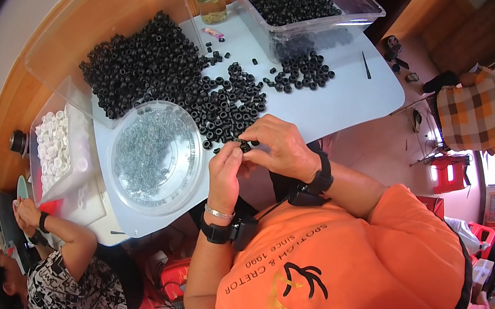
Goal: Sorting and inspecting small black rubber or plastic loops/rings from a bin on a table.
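Observation:
My left hand [226,168] and my right hand [285,147] meet at the table's near edge, fingertips pinched close together. Between them is a small black ring-shaped part [244,147], gripped from both sides; the fingers cover much of it. Just beyond my hands, loose black ring-shaped parts [226,108] spread over the pale table from a large heap [141,59] in a tipped clear bin. To the left of my left hand sits a round clear tub [192,183] holding many tiny transparent pieces [150,148].
Another clear bin [360,13] of black parts stands at the far right, beside a lidded jar [211,0]. A thin dark tool [366,65] lies on the table's right. At left, a person [73,277] works near a bin of white parts [54,148]. A checked-cloth chair [473,109] stands right.

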A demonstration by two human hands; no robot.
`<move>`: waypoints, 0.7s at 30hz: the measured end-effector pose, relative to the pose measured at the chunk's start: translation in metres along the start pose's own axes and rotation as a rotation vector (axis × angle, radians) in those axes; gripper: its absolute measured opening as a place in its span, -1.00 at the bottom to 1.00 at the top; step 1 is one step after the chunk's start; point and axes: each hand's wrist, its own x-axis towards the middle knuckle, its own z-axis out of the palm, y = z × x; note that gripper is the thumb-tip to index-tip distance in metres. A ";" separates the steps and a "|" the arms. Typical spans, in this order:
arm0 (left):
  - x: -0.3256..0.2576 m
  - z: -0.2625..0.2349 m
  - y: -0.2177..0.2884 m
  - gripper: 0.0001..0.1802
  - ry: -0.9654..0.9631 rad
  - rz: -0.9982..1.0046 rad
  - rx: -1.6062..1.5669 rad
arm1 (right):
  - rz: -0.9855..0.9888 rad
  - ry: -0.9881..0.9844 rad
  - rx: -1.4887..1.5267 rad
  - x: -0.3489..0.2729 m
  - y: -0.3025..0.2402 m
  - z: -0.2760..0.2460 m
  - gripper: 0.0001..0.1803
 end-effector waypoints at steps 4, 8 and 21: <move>-0.003 0.001 0.000 -0.69 0.086 -0.004 0.030 | -0.024 -0.008 0.012 0.000 -0.004 0.002 -0.72; -0.004 0.002 0.002 -0.69 0.078 0.013 0.028 | -0.061 0.011 0.008 0.003 -0.008 0.007 -0.76; -0.004 0.005 -0.005 -0.70 0.099 0.082 -0.134 | -0.177 -0.014 -0.141 0.028 -0.019 -0.024 -0.75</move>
